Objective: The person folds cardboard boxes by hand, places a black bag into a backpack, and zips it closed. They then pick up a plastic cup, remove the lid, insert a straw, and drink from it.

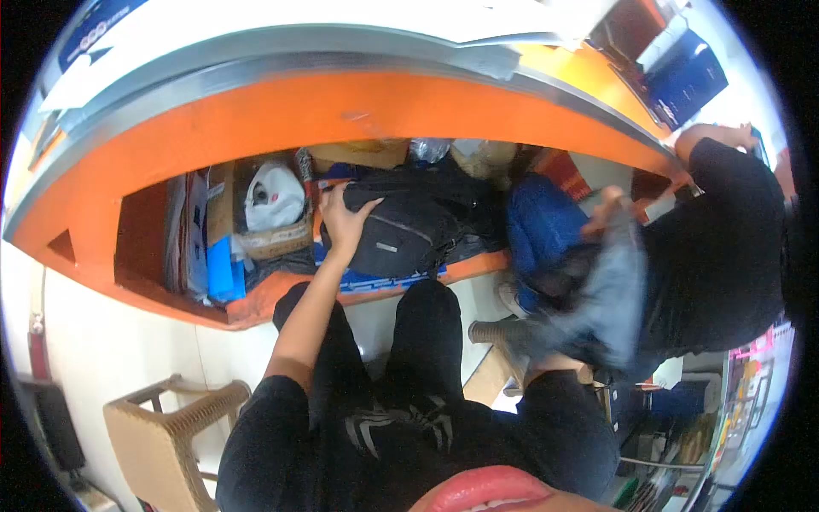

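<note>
A black bag (392, 224) with a zipped front pocket and a small pale label lies on the orange counter's lower shelf. At its left end, my left hand (343, 220) grips the upper edge, with the thumb stretched along the front. Off to the right, my right hand (606, 209) is raised and smeared by motion. It appears closed on the top of a grey-blue cloth (618, 290), which hangs down blurred over my right forearm. What kind of cloth it is, I cannot make out.
Left on the shelf are a white plastic bag (275, 200), a cardboard box (277, 241) and a blue folded piece (223, 269). An orange counter edge (341, 107) overhangs them. A co-worker (717, 247) sits close on the right. A brown stool (175, 431) stands lower left.
</note>
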`<control>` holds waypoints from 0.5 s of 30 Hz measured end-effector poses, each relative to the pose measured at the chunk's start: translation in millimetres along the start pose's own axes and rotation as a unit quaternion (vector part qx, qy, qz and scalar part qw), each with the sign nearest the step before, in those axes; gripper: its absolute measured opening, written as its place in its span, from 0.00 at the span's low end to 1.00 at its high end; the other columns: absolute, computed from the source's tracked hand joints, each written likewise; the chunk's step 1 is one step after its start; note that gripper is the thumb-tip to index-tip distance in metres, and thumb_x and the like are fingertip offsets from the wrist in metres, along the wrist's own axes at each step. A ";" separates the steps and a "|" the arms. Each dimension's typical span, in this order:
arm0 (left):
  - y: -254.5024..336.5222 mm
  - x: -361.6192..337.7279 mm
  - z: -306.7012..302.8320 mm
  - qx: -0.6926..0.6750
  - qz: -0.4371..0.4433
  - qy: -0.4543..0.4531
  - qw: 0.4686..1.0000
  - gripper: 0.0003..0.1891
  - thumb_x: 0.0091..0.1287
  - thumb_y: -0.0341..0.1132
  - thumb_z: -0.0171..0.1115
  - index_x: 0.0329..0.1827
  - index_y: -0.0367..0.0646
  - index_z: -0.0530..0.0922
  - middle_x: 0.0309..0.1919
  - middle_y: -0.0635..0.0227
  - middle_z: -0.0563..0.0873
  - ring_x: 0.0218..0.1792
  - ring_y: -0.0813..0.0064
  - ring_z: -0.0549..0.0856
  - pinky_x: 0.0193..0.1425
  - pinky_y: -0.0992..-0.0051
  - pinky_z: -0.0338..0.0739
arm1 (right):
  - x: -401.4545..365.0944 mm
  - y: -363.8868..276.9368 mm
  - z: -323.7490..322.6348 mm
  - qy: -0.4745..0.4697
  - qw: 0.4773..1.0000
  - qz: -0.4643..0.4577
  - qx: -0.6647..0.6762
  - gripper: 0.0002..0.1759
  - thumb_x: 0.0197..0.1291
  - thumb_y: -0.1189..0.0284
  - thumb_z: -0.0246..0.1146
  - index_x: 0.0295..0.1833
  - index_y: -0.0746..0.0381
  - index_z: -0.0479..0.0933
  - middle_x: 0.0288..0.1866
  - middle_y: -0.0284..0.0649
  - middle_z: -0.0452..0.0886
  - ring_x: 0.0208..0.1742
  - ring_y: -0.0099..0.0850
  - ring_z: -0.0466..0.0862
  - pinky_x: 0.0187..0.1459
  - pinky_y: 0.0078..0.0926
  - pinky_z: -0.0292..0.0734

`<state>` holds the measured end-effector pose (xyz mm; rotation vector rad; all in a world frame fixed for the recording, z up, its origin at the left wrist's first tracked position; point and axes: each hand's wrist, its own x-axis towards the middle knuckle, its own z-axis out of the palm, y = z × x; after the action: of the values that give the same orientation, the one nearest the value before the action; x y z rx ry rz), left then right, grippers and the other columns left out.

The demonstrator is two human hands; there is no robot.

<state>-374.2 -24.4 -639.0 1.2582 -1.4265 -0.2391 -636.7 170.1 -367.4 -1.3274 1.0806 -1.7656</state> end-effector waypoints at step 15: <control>5.6 -0.1 -2.8 0.012 -0.011 0.006 1.000 0.35 0.42 0.49 0.80 0.47 0.34 0.76 0.39 0.52 0.79 0.45 0.51 0.77 0.51 0.59 0.70 | 215.3 -107.9 94.2 -0.025 0.927 -0.202 -0.315 0.15 0.62 0.69 0.58 0.51 0.66 0.76 0.48 0.42 0.79 0.45 0.34 0.79 0.47 0.31 0.71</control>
<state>-374.9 -20.6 -634.0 1.2935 -1.4107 -0.2295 -604.8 7.9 -168.5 -2.0981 1.5038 -1.7066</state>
